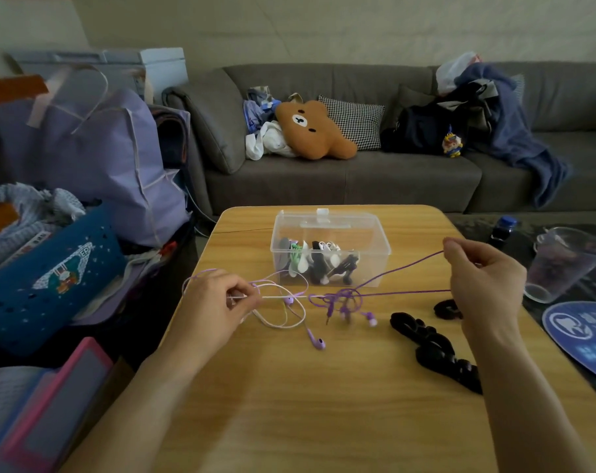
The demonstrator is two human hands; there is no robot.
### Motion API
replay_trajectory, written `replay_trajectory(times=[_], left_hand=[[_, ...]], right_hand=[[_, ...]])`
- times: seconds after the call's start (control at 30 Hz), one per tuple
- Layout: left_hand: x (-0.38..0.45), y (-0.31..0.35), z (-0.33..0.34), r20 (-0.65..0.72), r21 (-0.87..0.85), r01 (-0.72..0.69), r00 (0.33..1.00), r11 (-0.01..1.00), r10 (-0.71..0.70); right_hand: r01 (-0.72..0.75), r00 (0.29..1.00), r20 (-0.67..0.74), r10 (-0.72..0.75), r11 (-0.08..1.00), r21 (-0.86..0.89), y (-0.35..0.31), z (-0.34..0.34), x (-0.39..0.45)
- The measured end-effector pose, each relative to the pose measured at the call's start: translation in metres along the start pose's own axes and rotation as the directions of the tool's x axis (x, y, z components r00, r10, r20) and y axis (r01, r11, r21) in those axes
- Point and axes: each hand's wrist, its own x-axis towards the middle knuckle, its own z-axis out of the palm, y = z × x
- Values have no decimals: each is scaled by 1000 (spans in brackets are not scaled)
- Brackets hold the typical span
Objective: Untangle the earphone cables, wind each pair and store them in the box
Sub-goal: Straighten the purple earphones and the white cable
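- Clear plastic box (pixel 375 268), lid open, holds wound black, white and green earphones (pixel 318 259).
- Left hand (pixel 218 302) pinches pale lilac cable (pixel 283 303).
- Right hand (pixel 484 278) pinches dark purple cable (pixel 402 268).

Letters "EP" on the blue bag (pixel 51 278); round blue mat's (pixel 583 339) print illegible

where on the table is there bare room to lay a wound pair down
The near table, between the two forearms and below the purple knot, is bare wood. So is the strip behind the clear box. Crowded: the middle, with the pale cable loops, and the right, with the black cables.
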Motion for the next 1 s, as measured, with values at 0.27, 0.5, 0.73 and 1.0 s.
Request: replay_trajectory(times=[0.27, 0.5, 0.73, 1.0], left_hand=[[-2, 3, -5, -78, -7, -35, 996, 999, 34], [-13, 48, 5, -7, -298, -89, 996, 950, 91], [-15, 48, -5, -93, -350, -70, 995, 934, 40], [-3, 17, -13, -69, 24, -124, 990, 992, 125]], right_hand=[[67, 970, 222, 98, 771, -633, 8, 6, -1], [441, 604, 750, -270, 897, -32, -14, 49, -67], [534, 516, 836, -186, 833, -144, 6, 60, -67], [-395, 765, 635, 106, 857, 333, -24, 37, -40]])
